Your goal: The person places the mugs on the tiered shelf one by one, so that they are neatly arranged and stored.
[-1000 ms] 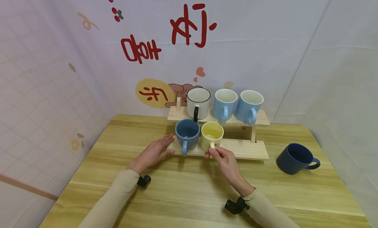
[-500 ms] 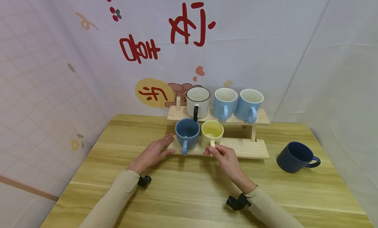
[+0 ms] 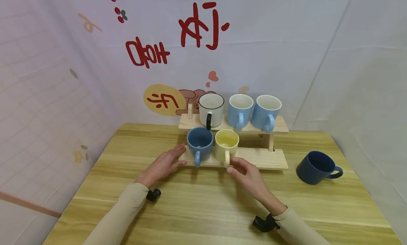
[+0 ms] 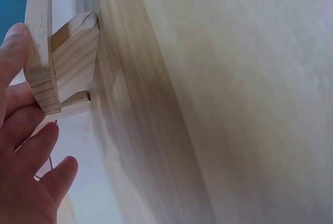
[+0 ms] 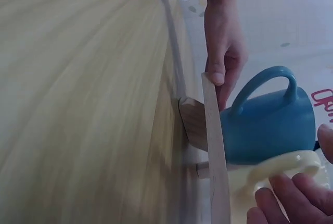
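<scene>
My left hand (image 3: 161, 167) holds the left end of the two-tier wooden rack (image 3: 262, 159); in the left wrist view its thumb lies against the shelf board (image 4: 39, 52) with fingers at the board's end. On the lower shelf a blue mug (image 3: 200, 146) and a pale yellow mug (image 3: 225, 148) stand upright side by side, handles toward me. My right hand (image 3: 249, 176) is just right of the yellow mug's handle, thumb spread from the fingers. In the right wrist view its fingers (image 5: 291, 198) are right beside that handle (image 5: 273, 168).
On the upper shelf stand a white mug (image 3: 211, 109) with black rim and handle, and two light blue mugs, one in the middle (image 3: 236, 112) and one at right (image 3: 262, 112). A navy mug (image 3: 313, 169) sits on the wooden table (image 3: 197, 209), right of the rack.
My right hand has let go of the yellow mug's handle and shifted slightly right, its thumb and fingers parting. My left hand stays at the rack's end, and the mugs stay put.
</scene>
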Demonstrator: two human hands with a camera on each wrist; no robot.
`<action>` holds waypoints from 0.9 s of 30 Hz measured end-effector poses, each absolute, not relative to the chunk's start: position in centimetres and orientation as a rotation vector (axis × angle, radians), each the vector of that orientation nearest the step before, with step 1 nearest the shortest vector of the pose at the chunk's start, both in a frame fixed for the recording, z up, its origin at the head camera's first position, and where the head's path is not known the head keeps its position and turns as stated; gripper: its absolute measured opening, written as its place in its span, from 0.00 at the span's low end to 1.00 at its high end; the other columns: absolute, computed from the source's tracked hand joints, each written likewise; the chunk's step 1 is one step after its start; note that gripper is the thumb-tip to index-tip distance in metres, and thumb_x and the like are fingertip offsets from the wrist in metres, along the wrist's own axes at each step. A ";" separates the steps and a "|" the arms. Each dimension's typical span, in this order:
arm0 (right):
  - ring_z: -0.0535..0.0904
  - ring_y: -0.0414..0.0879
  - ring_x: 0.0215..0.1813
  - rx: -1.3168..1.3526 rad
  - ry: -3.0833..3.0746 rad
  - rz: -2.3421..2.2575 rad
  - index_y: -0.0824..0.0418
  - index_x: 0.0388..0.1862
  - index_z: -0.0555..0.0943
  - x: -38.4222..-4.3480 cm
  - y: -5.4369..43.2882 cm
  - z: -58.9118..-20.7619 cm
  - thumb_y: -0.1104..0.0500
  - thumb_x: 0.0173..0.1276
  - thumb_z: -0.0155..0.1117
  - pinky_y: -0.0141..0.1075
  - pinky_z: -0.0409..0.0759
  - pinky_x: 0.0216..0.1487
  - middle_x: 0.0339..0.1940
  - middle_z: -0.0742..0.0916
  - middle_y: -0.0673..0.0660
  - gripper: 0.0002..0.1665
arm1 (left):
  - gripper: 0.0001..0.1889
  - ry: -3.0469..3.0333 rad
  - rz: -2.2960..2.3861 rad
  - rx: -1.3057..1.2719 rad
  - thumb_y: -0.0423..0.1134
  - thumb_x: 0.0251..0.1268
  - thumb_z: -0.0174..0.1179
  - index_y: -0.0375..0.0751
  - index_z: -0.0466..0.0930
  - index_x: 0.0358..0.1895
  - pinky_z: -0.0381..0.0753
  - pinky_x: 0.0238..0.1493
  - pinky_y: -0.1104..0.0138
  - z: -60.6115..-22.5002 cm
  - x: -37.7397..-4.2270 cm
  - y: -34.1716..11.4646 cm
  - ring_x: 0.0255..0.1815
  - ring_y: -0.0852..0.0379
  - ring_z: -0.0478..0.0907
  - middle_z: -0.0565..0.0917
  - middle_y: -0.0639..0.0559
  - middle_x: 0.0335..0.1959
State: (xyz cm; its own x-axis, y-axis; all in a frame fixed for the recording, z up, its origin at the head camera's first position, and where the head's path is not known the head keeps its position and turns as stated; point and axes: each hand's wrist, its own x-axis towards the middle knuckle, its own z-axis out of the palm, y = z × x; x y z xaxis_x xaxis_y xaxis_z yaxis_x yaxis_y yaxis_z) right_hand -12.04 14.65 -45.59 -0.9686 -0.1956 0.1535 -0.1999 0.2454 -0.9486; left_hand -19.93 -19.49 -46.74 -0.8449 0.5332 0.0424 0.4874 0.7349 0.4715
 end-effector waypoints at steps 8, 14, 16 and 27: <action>0.83 0.57 0.63 0.407 -2.518 1.653 0.59 0.63 0.83 -10.7 17.6 -44.7 0.56 0.76 0.67 0.31 0.80 0.60 0.62 0.86 0.56 0.20 | 0.36 2.832 0.730 0.824 0.54 0.77 0.59 0.37 0.65 0.78 0.63 0.76 0.46 -46.6 -20.0 -19.6 0.81 0.44 0.58 0.60 0.44 0.82; 0.85 0.42 0.54 0.371 -2.542 1.452 0.55 0.58 0.85 -9.6 20.3 -43.6 0.57 0.78 0.64 0.29 0.81 0.53 0.55 0.88 0.50 0.13 | 0.36 2.840 0.738 0.831 0.54 0.76 0.60 0.36 0.67 0.78 0.63 0.76 0.45 -46.8 -19.9 -19.7 0.81 0.43 0.58 0.61 0.43 0.81; 0.85 0.38 0.52 0.383 -2.527 1.414 0.56 0.56 0.86 -9.3 21.3 -43.2 0.60 0.78 0.64 0.28 0.81 0.50 0.53 0.89 0.51 0.12 | 0.36 2.841 0.736 0.841 0.54 0.76 0.60 0.36 0.66 0.78 0.63 0.75 0.43 -46.9 -19.9 -19.8 0.81 0.42 0.59 0.61 0.42 0.81; 0.82 0.33 0.51 0.442 -2.545 1.234 0.55 0.56 0.87 -7.8 27.9 -40.9 0.66 0.77 0.63 0.19 0.75 0.53 0.52 0.89 0.48 0.15 | 0.36 2.837 0.730 0.836 0.54 0.76 0.61 0.37 0.66 0.78 0.64 0.75 0.43 -46.9 -20.0 -19.6 0.81 0.42 0.59 0.61 0.44 0.81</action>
State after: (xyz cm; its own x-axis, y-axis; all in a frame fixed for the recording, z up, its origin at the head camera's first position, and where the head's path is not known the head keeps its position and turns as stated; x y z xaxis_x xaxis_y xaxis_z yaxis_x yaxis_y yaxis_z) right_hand -7.80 27.89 -40.93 -0.9147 -0.1507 0.3749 -0.3877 0.5889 -0.7091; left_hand -20.03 -19.64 -46.91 -0.8452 0.5327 0.0427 0.4872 0.7352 0.4714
